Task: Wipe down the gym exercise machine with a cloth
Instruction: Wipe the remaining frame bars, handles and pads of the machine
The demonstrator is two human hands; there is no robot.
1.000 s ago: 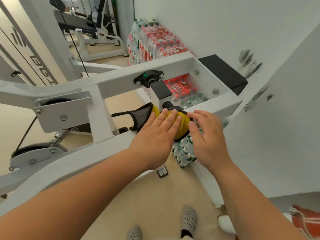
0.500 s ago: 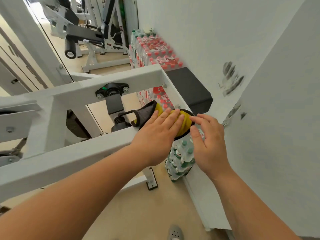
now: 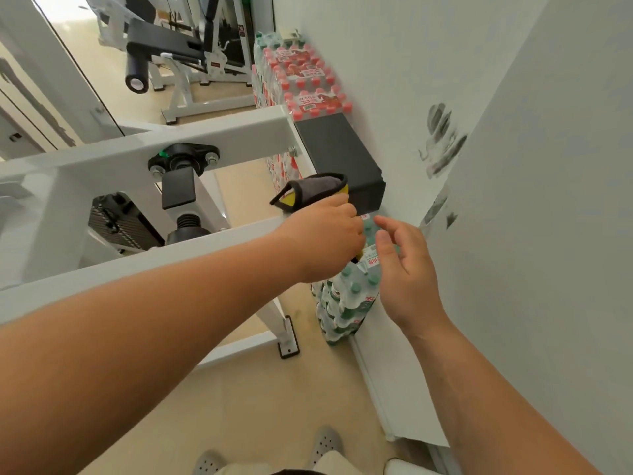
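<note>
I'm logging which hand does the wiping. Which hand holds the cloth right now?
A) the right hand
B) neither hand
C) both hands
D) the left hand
D: the left hand has its fingers curled round the cloth, while the right hand is open beside it, holding nothing.

The cloth (image 3: 317, 188) is grey on one face and yellow on the other, with a black bound edge. It is bunched and gripped in the left hand (image 3: 325, 238), raised just beside the black end block (image 3: 337, 152) of the gym exercise machine (image 3: 212, 137). Contact cannot be confirmed. The machine has a white-painted steel frame with two parallel beams and a black bolted bracket (image 3: 183, 159) on the upper beam.
</note>
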